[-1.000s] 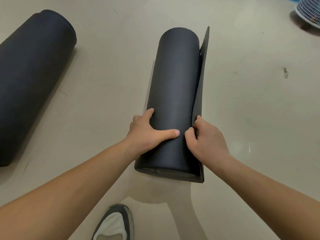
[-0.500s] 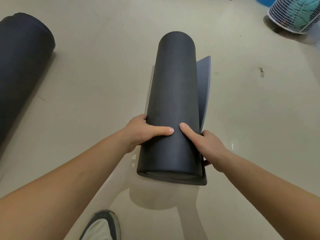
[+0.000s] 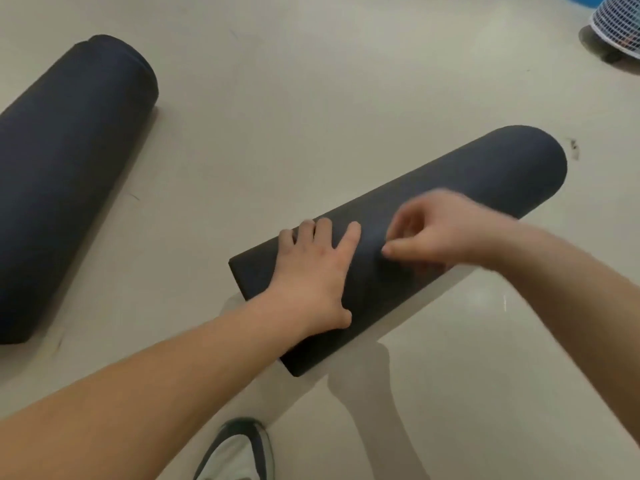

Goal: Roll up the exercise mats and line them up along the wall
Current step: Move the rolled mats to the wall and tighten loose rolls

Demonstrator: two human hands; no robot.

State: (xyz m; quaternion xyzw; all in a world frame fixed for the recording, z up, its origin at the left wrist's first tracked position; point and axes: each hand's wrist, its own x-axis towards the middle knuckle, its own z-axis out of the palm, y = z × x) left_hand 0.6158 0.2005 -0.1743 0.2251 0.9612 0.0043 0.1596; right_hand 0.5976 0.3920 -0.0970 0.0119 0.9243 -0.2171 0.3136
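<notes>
- Pale floor (image 3: 311, 98) is all around me, with a white fan (image 3: 620, 26) in the far right corner.
- One rolled mat (image 3: 450, 188) lies slanted on the floor in front of me.
- My left hand (image 3: 311, 275) lies flat and open on its near end.
- My right hand (image 3: 436, 233) is blurry over the roll, fingers curled; I cannot tell if it grips.
- Another roll (image 3: 69, 168) lies well apart on my left.
- My shoe (image 3: 239, 452) is below.
</notes>
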